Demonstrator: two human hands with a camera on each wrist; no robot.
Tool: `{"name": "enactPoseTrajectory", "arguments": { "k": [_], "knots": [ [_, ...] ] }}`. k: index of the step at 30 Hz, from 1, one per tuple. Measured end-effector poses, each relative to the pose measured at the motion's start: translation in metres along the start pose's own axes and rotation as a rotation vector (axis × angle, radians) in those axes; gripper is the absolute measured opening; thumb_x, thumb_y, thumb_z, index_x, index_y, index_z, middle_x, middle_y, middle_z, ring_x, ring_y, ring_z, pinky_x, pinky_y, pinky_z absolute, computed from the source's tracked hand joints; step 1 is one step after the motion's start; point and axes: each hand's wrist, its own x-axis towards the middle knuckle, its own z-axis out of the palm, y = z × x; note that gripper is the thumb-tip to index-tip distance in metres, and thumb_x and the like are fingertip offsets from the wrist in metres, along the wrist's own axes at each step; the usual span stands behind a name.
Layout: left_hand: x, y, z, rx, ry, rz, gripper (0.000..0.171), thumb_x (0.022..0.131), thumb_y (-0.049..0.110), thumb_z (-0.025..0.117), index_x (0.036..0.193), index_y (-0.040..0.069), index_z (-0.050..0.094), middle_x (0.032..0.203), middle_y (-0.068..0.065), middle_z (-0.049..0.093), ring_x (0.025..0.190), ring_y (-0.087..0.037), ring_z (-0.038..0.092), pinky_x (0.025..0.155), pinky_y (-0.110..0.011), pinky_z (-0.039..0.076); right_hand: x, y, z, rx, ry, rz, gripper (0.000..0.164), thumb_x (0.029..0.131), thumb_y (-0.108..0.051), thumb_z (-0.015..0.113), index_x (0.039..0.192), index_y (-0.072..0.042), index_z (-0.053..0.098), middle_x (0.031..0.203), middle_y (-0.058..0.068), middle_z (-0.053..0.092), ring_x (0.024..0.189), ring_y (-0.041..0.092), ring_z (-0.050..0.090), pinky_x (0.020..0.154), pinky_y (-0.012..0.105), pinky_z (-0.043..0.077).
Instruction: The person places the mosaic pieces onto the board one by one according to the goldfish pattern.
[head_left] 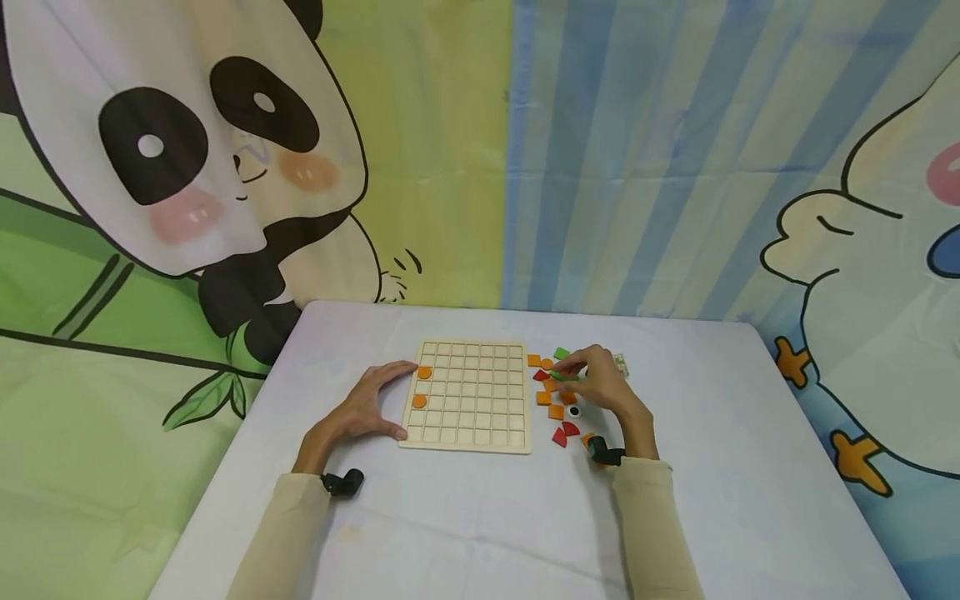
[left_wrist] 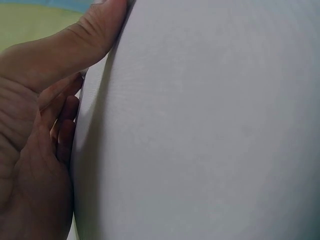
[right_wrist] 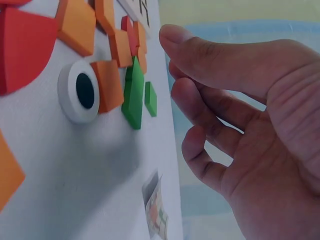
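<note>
Beige sleeves [head_left: 273,533] cover both my forearms, closest to the head camera. Ahead of them, on the white table [head_left: 465,517], my left hand [head_left: 363,408] touches the left edge of a wooden board [head_left: 471,452], thumb and fingers spread well apart along it, thumb by the near corner. My right hand [head_left: 600,379] is off the board's right side, over the loose pieces. Its fingers are loosely bent and its thumb stands apart from them in the head view, where a bit of green shows in the gap; the right wrist view shows nothing pinched, with the green pieces [right_wrist: 133,95] lying apart from my fingertips.

I count one board and two orange discs [head_left: 423,372] on it, both in the leftmost column, a little apart. Loose beside it I make out seven orange pieces [right_wrist: 77,25], three red pieces [right_wrist: 25,47], at least two green and one white disc [head_left: 573,411]; my hand may cover others. One small card [head_left: 621,365] lies just beyond my right hand.

Pale and flat, the board is ruled into a grid of square compartments by thin raised lines. Most of the orange ones are blocky, one is round; the nearest red has a curved edge. The white one carries a black centre.
</note>
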Motion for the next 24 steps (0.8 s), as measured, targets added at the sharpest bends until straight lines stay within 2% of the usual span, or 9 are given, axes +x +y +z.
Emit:
{"name": "enactPoseTrajectory", "arguments": {
  "k": [4, 10, 13, 16, 20, 24],
  "knots": [
    [-0.0006, -0.0014, 0.0007, 0.006, 0.004, -0.001, 0.129, 0.051, 0.046, 0.109, 0.162, 0.013, 0.052, 0.168, -0.016, 0.051, 0.144, -0.046, 0.044, 0.115, -0.074, 0.04, -0.0039, 0.0051, -0.0012, 0.011, 0.012, 0.042, 0.024, 0.085, 0.002, 0.09, 0.108, 0.001, 0.085, 0.102, 0.018, 0.083, 0.087, 0.026, 0.07, 0.078, 0.032, 0.058],
    [-0.0001, 0.0016, -0.0016, -0.002, -0.029, -0.056, 0.129, 0.052, 0.039, 0.111, 0.162, 0.01, 0.051, 0.17, -0.017, 0.049, 0.149, -0.046, 0.042, 0.121, -0.074, 0.037, -0.0055, 0.0072, -0.001, -0.02, 0.034, 0.11, 0.026, 0.085, -0.001, 0.091, 0.11, -0.004, 0.086, 0.102, 0.011, 0.083, 0.089, 0.023, 0.07, 0.083, 0.037, 0.056],
    [0.0003, 0.0035, -0.0017, -0.009, -0.038, -0.072, 0.128, 0.052, 0.038, 0.111, 0.162, 0.01, 0.051, 0.17, -0.017, 0.049, 0.15, -0.046, 0.042, 0.123, -0.072, 0.036, -0.0057, 0.0086, -0.0002, -0.031, 0.044, 0.122, 0.025, 0.085, -0.002, 0.091, 0.11, -0.005, 0.086, 0.101, 0.01, 0.083, 0.09, 0.023, 0.07, 0.085, 0.038, 0.053],
    [0.0001, 0.0043, -0.0013, -0.007, -0.028, -0.054, 0.129, 0.05, 0.038, 0.111, 0.161, 0.009, 0.052, 0.169, -0.018, 0.05, 0.148, -0.046, 0.043, 0.121, -0.072, 0.037, -0.0056, 0.0095, -0.0002, -0.037, 0.048, 0.123, 0.025, 0.085, -0.003, 0.091, 0.11, -0.005, 0.087, 0.1, 0.01, 0.083, 0.09, 0.024, 0.069, 0.084, 0.037, 0.051],
    [0.0003, 0.0042, -0.0017, -0.003, -0.021, -0.032, 0.129, 0.05, 0.039, 0.11, 0.161, 0.008, 0.052, 0.168, -0.018, 0.051, 0.146, -0.046, 0.045, 0.119, -0.072, 0.038, -0.0065, 0.0087, -0.0012, -0.028, 0.044, 0.124, 0.025, 0.086, -0.002, 0.091, 0.11, -0.004, 0.086, 0.101, 0.01, 0.083, 0.091, 0.024, 0.069, 0.083, 0.035, 0.053],
    [0.0011, 0.0041, -0.0028, -0.014, -0.036, -0.055, 0.129, 0.051, 0.04, 0.111, 0.162, 0.009, 0.052, 0.169, -0.017, 0.05, 0.149, -0.046, 0.043, 0.122, -0.072, 0.036, -0.0074, 0.0088, -0.001, -0.023, 0.037, 0.13, 0.025, 0.086, -0.001, 0.091, 0.11, -0.003, 0.086, 0.101, 0.01, 0.083, 0.09, 0.024, 0.069, 0.083, 0.035, 0.055]
  ]
}}
